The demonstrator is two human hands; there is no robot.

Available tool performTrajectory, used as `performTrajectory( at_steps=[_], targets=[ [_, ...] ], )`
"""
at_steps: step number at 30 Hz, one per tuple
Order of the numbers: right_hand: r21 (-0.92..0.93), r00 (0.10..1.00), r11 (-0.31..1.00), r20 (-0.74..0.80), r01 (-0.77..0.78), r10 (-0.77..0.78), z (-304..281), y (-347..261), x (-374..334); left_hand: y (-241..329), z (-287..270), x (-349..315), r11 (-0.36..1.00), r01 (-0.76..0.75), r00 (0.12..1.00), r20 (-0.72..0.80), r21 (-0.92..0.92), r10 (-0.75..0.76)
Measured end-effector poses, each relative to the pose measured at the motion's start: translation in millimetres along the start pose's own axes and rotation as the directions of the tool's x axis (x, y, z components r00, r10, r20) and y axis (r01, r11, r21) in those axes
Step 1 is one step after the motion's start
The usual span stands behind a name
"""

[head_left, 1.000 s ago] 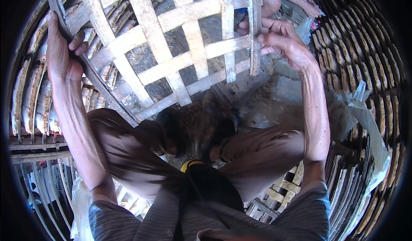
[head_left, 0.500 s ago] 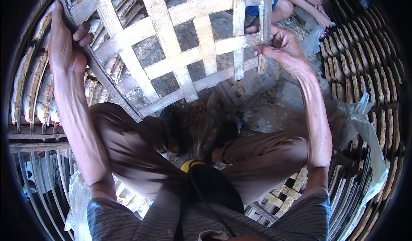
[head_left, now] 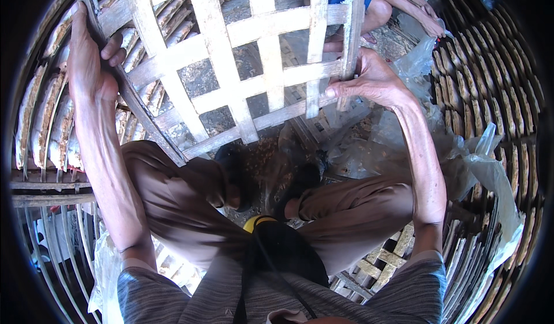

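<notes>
A woven lattice tray [head_left: 213, 32] of pale flat strips, with darker side rails, is raised in front of me between both hands. My left hand [head_left: 95, 64] is closed on its left rail [head_left: 134, 92], the thumb lying along the outer side and fingertips curling round the inner one. At the lower right, my right hand [head_left: 372, 81] grips the right rail [head_left: 350, 41], its thumb pressed on the strips. Part of that hand's fingers is hidden behind the rail. Through the gaps in the lattice the floor shows.
Racks of pale slabs on edge stand at left [head_left: 45, 116] and right [head_left: 479, 75]. Clear plastic sheeting [head_left: 499, 179] hangs at the right. Beyond the tray, another person's hand [head_left: 431, 25] touches plastic. A yellow round thing [head_left: 251, 224] shows between my legs.
The tray's right side has swung slightly left and down. My right hand has shifted lower on the right rail, its thumb now further onto the strips; my left hand has barely moved.
</notes>
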State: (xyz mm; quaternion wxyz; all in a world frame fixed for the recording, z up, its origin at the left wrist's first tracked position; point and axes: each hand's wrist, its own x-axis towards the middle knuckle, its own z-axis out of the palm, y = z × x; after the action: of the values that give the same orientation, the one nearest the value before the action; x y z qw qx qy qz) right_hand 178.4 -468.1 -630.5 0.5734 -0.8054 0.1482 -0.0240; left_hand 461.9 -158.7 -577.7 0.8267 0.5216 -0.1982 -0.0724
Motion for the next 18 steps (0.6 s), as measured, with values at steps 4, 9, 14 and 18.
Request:
performTrajectory(
  at_steps=[4,9,14,18],
  targets=[
    [0.045,0.994,0.997,-0.094,0.064,-0.06,-12.7,3.9,1.2,2.5,2.0,-0.8,0.997,-0.043,0.998,-0.035,0.07,0.046],
    [0.381,0.978,0.908,-0.173,0.172,-0.113,-24.5,10.3,6.8,3.0,-5.4,5.7,0.997,-0.052,0.997,-0.047,0.064,0.055],
    [0.555,0.964,0.806,-0.258,0.207,-0.07,-26.2,19.6,10.5,6.4,-11.9,7.7,0.999,-0.027,0.999,-0.026,0.033,0.028],
    [0.515,0.947,0.823,-0.312,0.241,-0.082,-21.0,11.5,10.3,4.1,-18.7,12.5,0.999,-0.036,0.999,-0.01,0.011,0.036]
  ],
)
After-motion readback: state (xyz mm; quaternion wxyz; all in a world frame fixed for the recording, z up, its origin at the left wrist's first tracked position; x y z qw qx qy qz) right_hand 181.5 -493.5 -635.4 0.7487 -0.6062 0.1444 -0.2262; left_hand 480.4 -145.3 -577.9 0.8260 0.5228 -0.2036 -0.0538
